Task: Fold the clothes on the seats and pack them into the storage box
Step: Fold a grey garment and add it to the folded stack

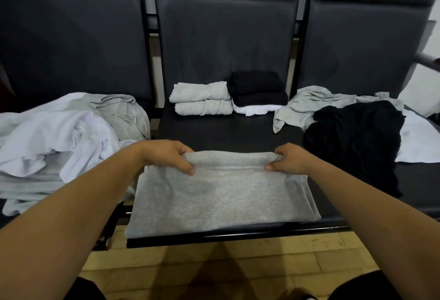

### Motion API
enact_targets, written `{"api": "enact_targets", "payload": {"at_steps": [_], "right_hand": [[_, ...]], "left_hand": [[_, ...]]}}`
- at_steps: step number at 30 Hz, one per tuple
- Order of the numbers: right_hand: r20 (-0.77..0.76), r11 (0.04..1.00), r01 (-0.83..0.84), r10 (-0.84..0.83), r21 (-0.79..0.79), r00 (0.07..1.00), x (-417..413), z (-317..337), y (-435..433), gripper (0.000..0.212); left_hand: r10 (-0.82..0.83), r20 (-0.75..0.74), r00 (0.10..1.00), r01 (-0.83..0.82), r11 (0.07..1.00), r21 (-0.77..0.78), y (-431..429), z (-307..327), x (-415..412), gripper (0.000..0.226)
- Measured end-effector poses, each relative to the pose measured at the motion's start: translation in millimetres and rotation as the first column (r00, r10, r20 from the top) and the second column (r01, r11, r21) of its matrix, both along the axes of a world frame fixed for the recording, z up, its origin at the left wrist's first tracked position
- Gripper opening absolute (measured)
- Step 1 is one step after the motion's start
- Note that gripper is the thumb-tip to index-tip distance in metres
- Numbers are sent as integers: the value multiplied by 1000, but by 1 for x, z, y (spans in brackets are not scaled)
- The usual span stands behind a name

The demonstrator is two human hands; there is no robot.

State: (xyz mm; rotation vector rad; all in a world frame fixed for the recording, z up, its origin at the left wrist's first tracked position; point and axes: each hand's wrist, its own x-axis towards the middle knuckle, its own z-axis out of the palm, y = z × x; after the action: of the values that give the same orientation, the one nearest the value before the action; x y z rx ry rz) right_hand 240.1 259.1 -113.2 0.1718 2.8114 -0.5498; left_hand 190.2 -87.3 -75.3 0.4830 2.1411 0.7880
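- A grey garment (221, 195) is spread flat on the front part of the middle seat (214, 130), its near edge reaching the seat's front rim.
- The far edge of the garment is pinched at its left corner by the left hand (166, 156), thumb on top and fingers curled beneath the fabric.
- The right corner of the same edge is gripped by the right hand (288, 160), with the fingers curled round a rolled fold of cloth.
- At the back of the middle seat, two folded grey pieces (202, 98) are stacked one on the other.
- Just beside them on the right, folded black pieces (258, 88) are stacked on a folded white piece (254, 109).
- On the left seat, a loose heap of white and grey clothes (66, 137) is piled.
- On the right seat, a crumpled black garment (354, 137) lies over a loose grey one (307, 105) and a white one (419, 142).
- A light wooden floor (214, 264) is seen below the seat's front edge.
- The storage box cannot be seen.
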Motion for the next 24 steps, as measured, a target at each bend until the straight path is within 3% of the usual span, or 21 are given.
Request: {"api": "enact_targets", "payload": {"at_steps": [3, 5, 9, 13, 15, 17, 19, 21, 24], "right_hand": [[-11, 1000, 12, -12, -20, 1000, 2, 6, 1, 40], [-21, 1000, 23, -23, -12, 1000, 3, 9, 1, 40], [-64, 996, 84, -86, -31, 994, 3, 9, 4, 43], [-150, 985, 150, -162, -89, 975, 3, 2, 9, 36], [-162, 978, 195, -204, -68, 966, 3, -4, 9, 43], [-228, 975, 193, -164, 113, 960, 4, -5, 3, 51], [-333, 971, 131, -58, 200, 941, 8, -2, -16, 52], [-379, 995, -6, 45, 104, 924, 16, 2, -44, 47], [-278, 973, -229, 227, 26, 934, 35, -14, -89, 49]], "left_hand": [[87, 122, 989, -91, 995, 34, -15, 0, 0, 31], [112, 92, 989, -114, 993, 18, -22, 2, 0, 35], [141, -147, 979, -153, 985, -74, -37, 2, -3, 34], [354, -362, 862, -396, 917, -49, -46, -5, 0, 35], [478, -303, 824, -512, 858, -38, -50, -12, 0, 38], [591, -117, 798, -595, 803, -7, -52, -18, 4, 36], [630, -24, 776, -630, 777, 7, -49, -21, 12, 30], [610, -94, 786, -615, 787, -37, -46, -24, 17, 33], [539, -200, 819, -563, 822, -89, -43, -31, 21, 39]]}}
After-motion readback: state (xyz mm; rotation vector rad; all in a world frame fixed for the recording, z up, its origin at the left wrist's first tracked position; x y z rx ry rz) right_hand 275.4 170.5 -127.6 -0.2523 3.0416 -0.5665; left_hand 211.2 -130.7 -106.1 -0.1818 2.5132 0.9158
